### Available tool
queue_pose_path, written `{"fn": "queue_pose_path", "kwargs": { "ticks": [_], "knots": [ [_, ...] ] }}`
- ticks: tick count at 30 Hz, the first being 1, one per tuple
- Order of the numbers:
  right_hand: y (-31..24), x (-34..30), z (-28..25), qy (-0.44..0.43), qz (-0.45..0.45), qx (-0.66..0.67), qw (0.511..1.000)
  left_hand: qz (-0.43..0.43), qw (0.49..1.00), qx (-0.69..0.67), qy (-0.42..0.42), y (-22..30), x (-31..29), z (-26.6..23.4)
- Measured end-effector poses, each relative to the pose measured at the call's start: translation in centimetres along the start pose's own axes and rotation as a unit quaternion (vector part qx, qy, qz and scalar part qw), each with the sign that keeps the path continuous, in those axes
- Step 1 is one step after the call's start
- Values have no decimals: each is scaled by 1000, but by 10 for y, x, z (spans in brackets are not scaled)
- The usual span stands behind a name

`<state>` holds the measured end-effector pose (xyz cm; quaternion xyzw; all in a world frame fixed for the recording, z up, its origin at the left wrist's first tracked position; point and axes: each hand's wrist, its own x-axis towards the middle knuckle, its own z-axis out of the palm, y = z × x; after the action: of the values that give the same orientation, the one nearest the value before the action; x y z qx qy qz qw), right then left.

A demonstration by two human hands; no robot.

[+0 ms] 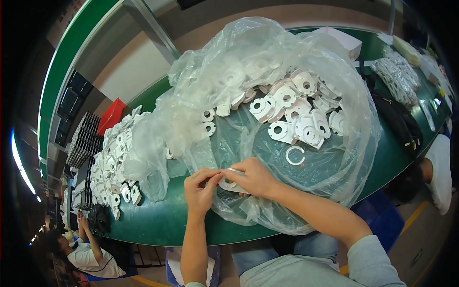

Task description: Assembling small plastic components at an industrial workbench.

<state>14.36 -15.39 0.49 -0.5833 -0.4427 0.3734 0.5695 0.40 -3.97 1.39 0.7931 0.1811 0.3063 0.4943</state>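
Over the front edge of the green table, both of my hands meet at a white plastic part (230,186) with a round hole. My right hand (255,178) is closed on the part, its thumb lying along the upper side. My left hand (201,189) pinches at the part's left edge, thumb and forefinger together; the exact contact is too small to make out. Just beyond my hands lies a clear plastic bag (267,153), spread wide. Inside it is a pile of similar white parts (299,107), and a white open ring (295,155) sits apart from them.
Another heap of white parts (112,160) covers the left of the green table (158,217). A red bin (111,116) and stacked dark trays (85,138) stand beyond it. On the right are a black bag (397,117) and bundled white cords (396,74). A co-worker (95,256) sits at lower left.
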Motion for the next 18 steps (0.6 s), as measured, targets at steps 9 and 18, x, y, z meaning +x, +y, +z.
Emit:
{"fn": "queue_pose_path", "kwargs": {
  "ticks": [9, 18],
  "knots": [
    [16, 11, 12, 37, -37, 12, 999, -17, 996, 78, -41, 3, -4, -3],
    [14, 8, 4, -10, 41, 132, 990, -117, 972, -28, 200, -23, -75, -79]
  ]
}}
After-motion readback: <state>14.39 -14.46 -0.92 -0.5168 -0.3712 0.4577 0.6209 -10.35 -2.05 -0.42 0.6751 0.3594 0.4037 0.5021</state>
